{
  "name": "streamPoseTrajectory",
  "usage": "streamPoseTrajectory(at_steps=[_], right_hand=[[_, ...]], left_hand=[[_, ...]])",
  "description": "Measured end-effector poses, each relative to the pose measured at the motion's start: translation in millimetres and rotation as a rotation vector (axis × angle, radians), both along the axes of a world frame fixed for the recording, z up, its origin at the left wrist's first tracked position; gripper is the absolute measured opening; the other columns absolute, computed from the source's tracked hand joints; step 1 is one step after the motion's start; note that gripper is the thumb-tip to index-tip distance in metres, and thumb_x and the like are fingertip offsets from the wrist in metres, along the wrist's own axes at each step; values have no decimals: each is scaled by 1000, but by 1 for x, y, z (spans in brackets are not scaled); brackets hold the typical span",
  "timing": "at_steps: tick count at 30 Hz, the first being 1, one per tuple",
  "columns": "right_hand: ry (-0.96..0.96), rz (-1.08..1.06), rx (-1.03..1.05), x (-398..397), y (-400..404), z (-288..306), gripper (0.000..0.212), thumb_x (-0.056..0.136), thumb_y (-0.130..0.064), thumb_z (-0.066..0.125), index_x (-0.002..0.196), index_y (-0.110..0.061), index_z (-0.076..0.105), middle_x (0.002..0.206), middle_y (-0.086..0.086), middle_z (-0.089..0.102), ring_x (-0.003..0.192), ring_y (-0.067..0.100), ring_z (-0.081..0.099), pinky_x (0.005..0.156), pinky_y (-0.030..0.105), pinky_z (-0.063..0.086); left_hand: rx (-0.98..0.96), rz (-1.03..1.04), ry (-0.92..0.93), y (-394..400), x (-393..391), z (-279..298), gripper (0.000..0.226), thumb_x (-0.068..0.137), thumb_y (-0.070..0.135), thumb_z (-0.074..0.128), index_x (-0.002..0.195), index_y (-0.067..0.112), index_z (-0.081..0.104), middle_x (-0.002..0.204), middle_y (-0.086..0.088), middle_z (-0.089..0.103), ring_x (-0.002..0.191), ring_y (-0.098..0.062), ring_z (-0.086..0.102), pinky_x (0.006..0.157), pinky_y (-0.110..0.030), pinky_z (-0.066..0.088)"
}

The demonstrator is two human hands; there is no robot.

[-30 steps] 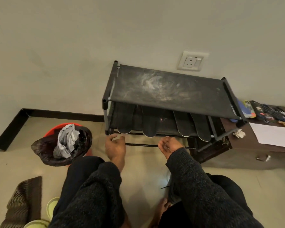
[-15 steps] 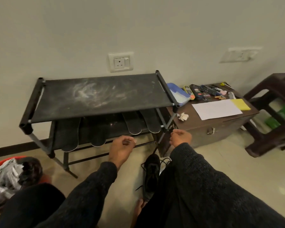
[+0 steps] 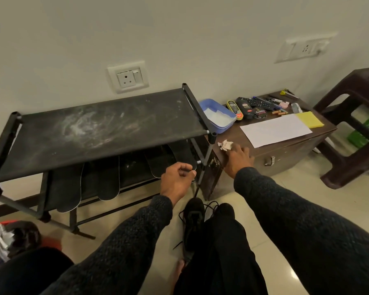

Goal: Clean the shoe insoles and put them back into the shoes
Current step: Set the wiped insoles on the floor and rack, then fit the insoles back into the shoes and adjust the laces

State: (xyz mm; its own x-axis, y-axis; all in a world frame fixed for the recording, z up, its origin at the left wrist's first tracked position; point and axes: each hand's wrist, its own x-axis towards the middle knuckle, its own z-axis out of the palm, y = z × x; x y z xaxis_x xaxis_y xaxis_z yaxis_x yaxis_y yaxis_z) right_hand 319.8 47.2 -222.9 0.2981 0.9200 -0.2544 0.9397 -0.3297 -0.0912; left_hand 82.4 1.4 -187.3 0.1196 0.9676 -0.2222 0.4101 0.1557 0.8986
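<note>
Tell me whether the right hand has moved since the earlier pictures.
Yes. The right hand went rightward, away from the rack's corner post, onto the brown chest by the crumpled tissue.

On the wall we saw a white socket plate (image 3: 128, 77) above the rack and a second socket plate (image 3: 305, 48) further right. A low brown cabinet (image 3: 290, 152) stood against the wall; on it lay a white sheet of paper (image 3: 275, 129), a yellow pad (image 3: 310, 119) touching the sheet's far corner, a blue tray (image 3: 218, 118), and remote controls (image 3: 260, 102). A dark brown plastic stool (image 3: 354, 133) stood at right. A red bin (image 3: 13, 239) with a black liner sat at bottom left.
</note>
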Motion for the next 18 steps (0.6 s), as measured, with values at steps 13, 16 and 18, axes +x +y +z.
streamPoseTrajectory(at_steps=[13,16,18], right_hand=[[280,-34,376,3,-43,37,26,90,-14,60,110,-10,75,110,11,72,98,25,64,92,43,54],[519,-105,373,-6,-68,64,12,91,-20,68,96,-19,79,99,-3,75,89,13,67,86,35,57],[688,-122,362,-18,-83,83,5,89,-21,73,90,-20,78,91,-5,75,86,10,67,80,30,57]], left_hand=[[62,-28,-17,-8,4,14,21,92,28,72,111,21,70,92,7,72,86,-8,69,87,-35,60],[104,-25,-33,-18,1,25,20,92,27,72,111,21,70,89,7,73,85,-6,69,86,-35,61],[127,-36,-38,-26,-3,35,22,92,29,72,112,23,70,91,7,73,87,-6,69,87,-35,60]])
